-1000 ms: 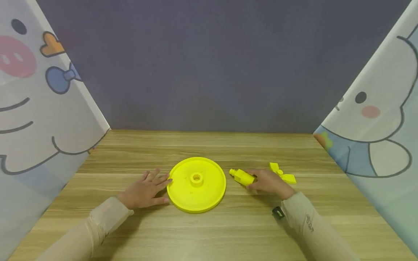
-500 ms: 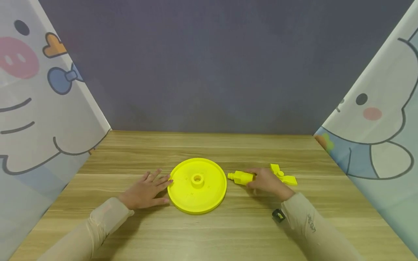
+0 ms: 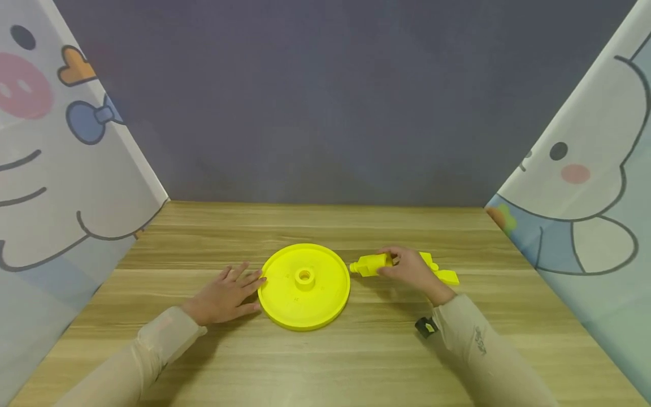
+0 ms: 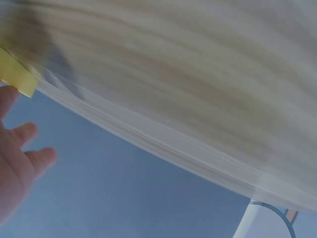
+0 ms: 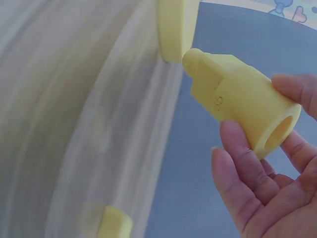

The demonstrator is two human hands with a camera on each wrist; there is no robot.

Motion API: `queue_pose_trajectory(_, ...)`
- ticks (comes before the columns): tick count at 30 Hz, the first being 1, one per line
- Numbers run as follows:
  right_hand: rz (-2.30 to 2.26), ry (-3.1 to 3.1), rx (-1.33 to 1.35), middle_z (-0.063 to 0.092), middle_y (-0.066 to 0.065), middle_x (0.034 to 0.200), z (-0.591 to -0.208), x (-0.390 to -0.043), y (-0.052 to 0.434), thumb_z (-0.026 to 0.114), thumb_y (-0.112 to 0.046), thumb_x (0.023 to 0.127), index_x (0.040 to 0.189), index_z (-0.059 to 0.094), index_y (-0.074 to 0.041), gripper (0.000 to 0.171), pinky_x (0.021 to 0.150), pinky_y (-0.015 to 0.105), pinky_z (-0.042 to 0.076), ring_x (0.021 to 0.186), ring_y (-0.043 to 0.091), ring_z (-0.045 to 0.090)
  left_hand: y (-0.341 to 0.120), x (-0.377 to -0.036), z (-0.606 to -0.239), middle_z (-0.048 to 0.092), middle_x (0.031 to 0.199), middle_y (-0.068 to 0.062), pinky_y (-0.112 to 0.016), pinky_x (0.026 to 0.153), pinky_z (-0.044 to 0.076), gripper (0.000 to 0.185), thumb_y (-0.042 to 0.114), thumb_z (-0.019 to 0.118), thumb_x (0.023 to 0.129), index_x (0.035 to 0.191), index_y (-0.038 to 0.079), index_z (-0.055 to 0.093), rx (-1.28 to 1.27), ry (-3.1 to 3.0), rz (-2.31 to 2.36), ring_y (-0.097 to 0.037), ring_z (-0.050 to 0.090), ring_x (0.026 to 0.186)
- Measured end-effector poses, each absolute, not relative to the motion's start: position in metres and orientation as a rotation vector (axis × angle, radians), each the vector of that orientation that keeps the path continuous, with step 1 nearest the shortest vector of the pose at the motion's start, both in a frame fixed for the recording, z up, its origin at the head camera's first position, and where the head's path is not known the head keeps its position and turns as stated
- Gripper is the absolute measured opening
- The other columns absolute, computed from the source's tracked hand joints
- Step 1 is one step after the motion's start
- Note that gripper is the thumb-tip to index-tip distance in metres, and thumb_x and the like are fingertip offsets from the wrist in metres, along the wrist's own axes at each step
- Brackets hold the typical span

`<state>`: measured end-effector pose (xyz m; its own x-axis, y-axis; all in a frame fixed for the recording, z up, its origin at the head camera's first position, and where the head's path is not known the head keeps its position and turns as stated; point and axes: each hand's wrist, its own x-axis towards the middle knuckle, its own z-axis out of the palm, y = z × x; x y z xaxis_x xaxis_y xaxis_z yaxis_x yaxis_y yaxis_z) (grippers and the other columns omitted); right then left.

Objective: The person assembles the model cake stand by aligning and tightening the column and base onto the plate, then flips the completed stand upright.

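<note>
A round yellow disc (image 3: 285, 308) with a raised rim and a hollow hub at its centre lies flat on the table. My left hand (image 3: 222, 295) rests beside it, fingers spread, with fingertips on its left rim; the left wrist view catches only part of this. My right hand (image 3: 409, 273) pinches a yellow stepped shaft piece (image 3: 370, 264), held on its side with the narrow tip toward the disc. In the right wrist view that shaft piece (image 5: 242, 96) shows a flat-sided middle and an open round bore. Behind the right hand lies a yellow bladed piece (image 3: 447, 277), partly hidden.
The wooden table (image 3: 315, 367) ends at a dark back panel (image 3: 325, 102). Cartoon-printed side panels stand at left (image 3: 91, 198) and right (image 3: 574, 186). A black strap device (image 3: 426, 327) sits at the right cuff.
My right hand has lifted the shaft piece slightly off the table and turned it closer to level, its tip moving a little left. The left hand and the disc stay put.
</note>
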<state>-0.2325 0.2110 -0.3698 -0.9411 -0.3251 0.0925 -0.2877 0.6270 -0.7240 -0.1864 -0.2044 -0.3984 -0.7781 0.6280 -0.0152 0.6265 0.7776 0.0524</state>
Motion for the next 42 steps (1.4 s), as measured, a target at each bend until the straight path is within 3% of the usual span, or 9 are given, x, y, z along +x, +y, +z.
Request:
queue_pose_trajectory(6,-1.268,2.789,-0.552,0.063,0.020,0.099,-0.362,-0.232,0.209,0.074,-0.009,0.081,0.119,0.061,0.009,0.044,0.061,0.029,0.052,0.078,0.028,0.061,-0.197,-0.187,-0.398,0.039,0.147,-0.019,-0.067,0.103,0.024,0.067,0.054,0.045,0.097,0.142,0.004,0.045,0.956,2.930,0.101,-0.048,0.026,0.136)
queue_pose_trajectory(14,-1.280,2.802,-0.611,0.062,0.017,0.098,-0.360,-0.230,0.205,0.074,-0.008,0.081,0.118,0.062,0.006,0.041,0.065,0.030,0.053,0.082,0.027,0.059,-0.196,-0.193,-0.401,0.041,0.145,-0.023,-0.068,0.100,0.027,0.068,0.054,0.051,0.094,0.140,0.004,0.048,0.964,2.947,0.118,-0.050,0.030,0.134)
queue_pose_trajectory(24,-1.358,2.774,-0.492,0.061,0.020,0.110,-0.352,-0.230,0.198,0.074,-0.011,0.083,0.122,0.062,0.001,0.042,0.070,0.035,0.055,0.085,0.028,0.063,-0.195,-0.194,-0.398,0.041,0.145,-0.023,-0.068,0.100,0.028,0.068,0.052,0.053,0.093,0.140,0.004,0.048,0.959,2.935,0.120,-0.051,0.030,0.133)
queue_pose_trajectory(42,-1.355,2.714,-0.710,0.062,0.011,0.098,-0.349,-0.233,0.160,0.074,-0.012,0.083,0.119,0.064,0.001,0.040,0.067,0.032,0.053,0.079,0.026,0.061,-0.194,-0.194,-0.397,0.039,0.146,-0.024,-0.068,0.101,0.026,0.068,0.050,0.052,0.094,0.142,0.003,0.045,0.942,2.912,0.127,-0.052,0.028,0.134)
